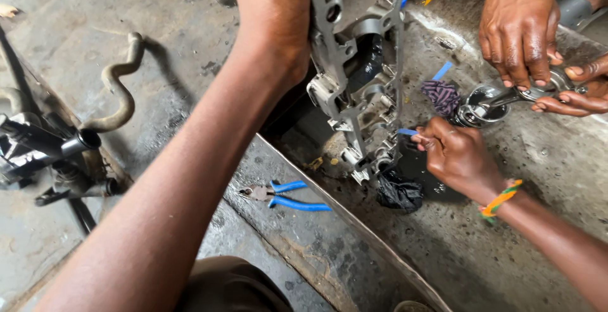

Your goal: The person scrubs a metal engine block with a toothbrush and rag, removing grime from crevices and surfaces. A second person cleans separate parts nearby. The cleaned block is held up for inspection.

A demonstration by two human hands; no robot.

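Note:
My left hand [278,8] reaches up at the top centre and grips the upper end of a grey cast-metal engine frame [358,90], holding it upright over a dirty metal tray [456,255]; the frame partly hides the fingers. My right hand [457,155], with a woven bracelet at the wrist, is closed around a small blue-handled tool [408,132] whose tip touches the frame's lower right side. A black rag [399,193] lies under the frame's bottom end.
Another person's two hands [522,30] hold a piston with its connecting rod [487,103] at the top right, beside a patterned cloth [441,96]. Blue-handled pliers [285,196] lie on the concrete floor. A curved hose [117,84] and dark engine parts [44,153] sit at left.

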